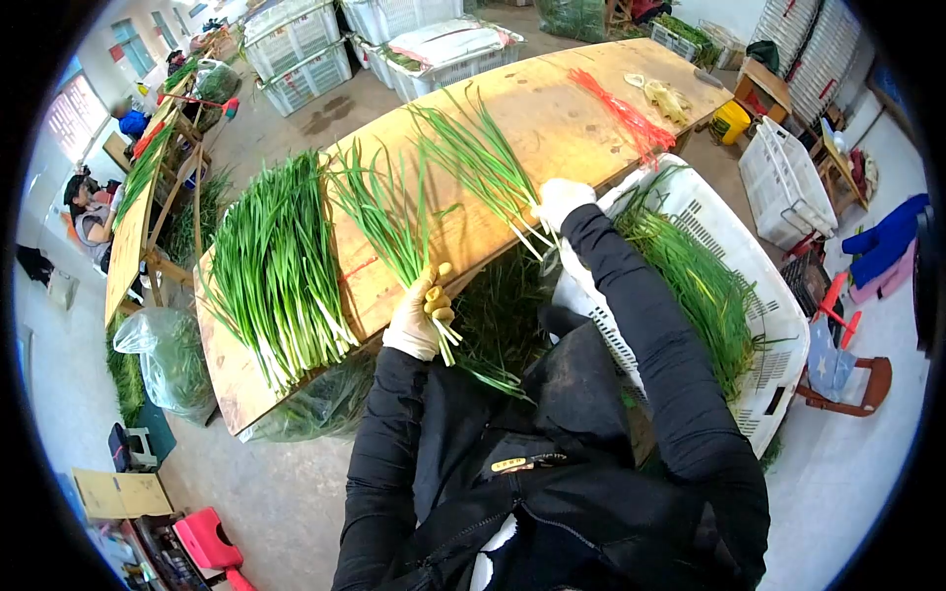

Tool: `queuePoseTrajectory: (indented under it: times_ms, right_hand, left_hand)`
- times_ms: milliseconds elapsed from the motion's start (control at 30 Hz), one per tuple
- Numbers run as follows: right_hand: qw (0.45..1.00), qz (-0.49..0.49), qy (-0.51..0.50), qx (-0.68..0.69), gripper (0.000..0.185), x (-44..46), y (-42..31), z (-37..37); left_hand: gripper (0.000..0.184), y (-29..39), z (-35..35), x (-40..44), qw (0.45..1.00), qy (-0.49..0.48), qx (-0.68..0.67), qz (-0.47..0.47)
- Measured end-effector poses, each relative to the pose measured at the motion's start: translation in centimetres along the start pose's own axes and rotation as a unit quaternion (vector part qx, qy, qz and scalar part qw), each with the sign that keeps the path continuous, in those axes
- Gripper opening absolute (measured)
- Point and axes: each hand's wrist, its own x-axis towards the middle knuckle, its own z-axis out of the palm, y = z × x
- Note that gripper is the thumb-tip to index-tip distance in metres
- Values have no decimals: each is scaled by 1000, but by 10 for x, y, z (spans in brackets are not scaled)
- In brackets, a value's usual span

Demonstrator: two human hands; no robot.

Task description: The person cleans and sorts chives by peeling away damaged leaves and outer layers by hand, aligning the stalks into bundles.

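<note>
Stacked white crates [296, 59] stand on the floor beyond the far edge of the wooden table [552, 128], which stretches across in front of me. Near its left end lies a thick pile of green stalks [271, 261], pale ends toward the near edge and leaf tips toward the far one. My gloved left hand [416, 320] is closed around a thin left bunch [394, 231], just right of that pile; its pale ends poke out below my fist, past the near edge. If my fingers slackened there, I think stalks could slide off onto the greenery under the table. My gloved right hand [566, 203] grips the lower part of a right bunch [483, 163] at the near edge, its leaves fanned over the wood. With both sets of tips spread so loosely and lying so near each other, a careless sideways pull could cross them and tangle or bend the thin leaves.

Beside me, past the near edge, the white basket [778, 340] holds loose greens [690, 281]. My right sleeve [655, 315] passes right over them, so a sweep of the elbow might drag some out. Red strands [626, 108] run to the near edge toward the right end; a knock could send them over. The big pile sits close to the near left corner, and a bump from my left forearm could scatter its ends.
</note>
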Motion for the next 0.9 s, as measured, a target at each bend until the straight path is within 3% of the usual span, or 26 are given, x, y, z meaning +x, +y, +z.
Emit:
queuePoseTrajectory:
  times_ms: [167,300,467,500,567,667,700,800,867,900]
  right_hand:
    - [997,4,2,-81,20,9,6,51]
    - [994,47,15,-98,18,0,3,10]
    - [973,-30,200,-111,16,-20,0,-55]
    - [959,-20,284,-2,21,-25,-1,-57]
    - [950,-55,303,41,22,-28,-3,-17]
    - [889,-130,411,154,24,-55,-20,0]
    - [933,-84,317,149,25,-81,-38,-13]
    - [927,-107,358,21,24,-102,-54,34]
    - [910,-161,372,93,21,-122,-62,46]
    - [934,-145,317,81,19,-133,-67,53]
  left_hand:
    - [26,-5,-2,-2,1000,-7,8,-2]
    - [28,1,-7,-6,1000,0,25,5]
    - [29,5,-6,-2,1000,-12,17,6]
    - [27,5,-1,-3,1000,-6,16,15]
    - [25,6,4,-8,999,-12,19,33]
    - [27,5,-4,-1,998,-41,31,34]
    - [27,4,-2,-3,998,-24,40,47]
    - [30,5,-3,2,997,-6,56,52]
    - [31,3,5,2,995,14,75,67]
    - [32,3,1,7,993,14,93,75]
